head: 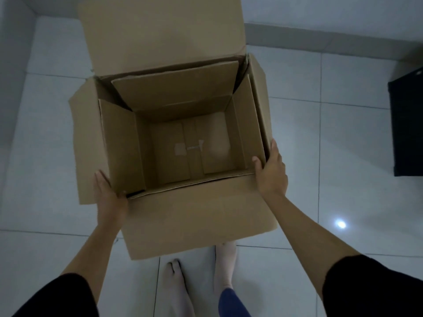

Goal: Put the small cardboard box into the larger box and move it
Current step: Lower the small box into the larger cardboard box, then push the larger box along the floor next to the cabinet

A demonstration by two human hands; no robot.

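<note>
The larger cardboard box (pixel 199 216) stands open in front of me, its four flaps spread outward. The small cardboard box (pixel 242 133) sits nested inside it, also open, with its own flaps folded up against the larger box's walls and an empty taped bottom. My left hand (pixel 107 193) grips the near left corner, pressed against the side there. My right hand (pixel 271 170) grips the near right corner, thumb over the inner rim and fingers down the outside. I cannot tell whether the box rests on the floor or is lifted.
The floor is pale glossy tile (pixel 343 156). A dark box-like object (pixel 407 124) stands at the right edge. White walls meet in a corner at the far left (pixel 20 30). My bare feet (pixel 178 284) are just under the near flap.
</note>
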